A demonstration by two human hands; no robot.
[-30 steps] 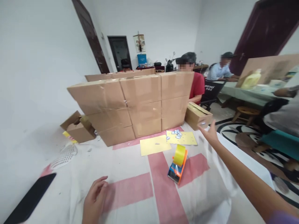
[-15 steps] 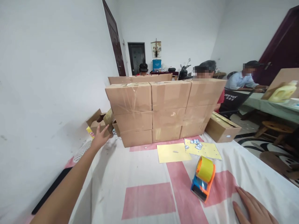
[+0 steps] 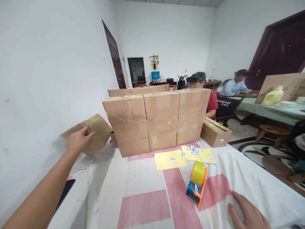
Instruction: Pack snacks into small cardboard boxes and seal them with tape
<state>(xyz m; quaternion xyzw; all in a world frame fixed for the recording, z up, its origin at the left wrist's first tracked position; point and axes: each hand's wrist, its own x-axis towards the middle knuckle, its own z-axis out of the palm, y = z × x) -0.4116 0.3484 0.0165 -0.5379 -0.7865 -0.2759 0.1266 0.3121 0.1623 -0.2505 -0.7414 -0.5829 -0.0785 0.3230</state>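
Observation:
At the left side of the table, my left hand grips an open cardboard box by its edge, fingers closed on the cardboard. The box is tilted, and its inside is hidden from me. My right hand lies on the tablecloth at the lower right with its fingers stretched out, holding nothing. A tape dispenser with a yellow roll lies to the left of that hand, apart from it. Behind it are two yellow sheets, the right one bearing several small white pieces.
Stacked taped cartons form a wall across the table's far side. Another carton stands to its right. A white perforated basket sits by the left wall. Co-workers sit beyond, one in a red shirt, another at a green-covered table.
My left hand has closed on the cardboard box and brought it up and left, turning it. My right hand stays flat on the cloth. The camera view has shifted slightly.

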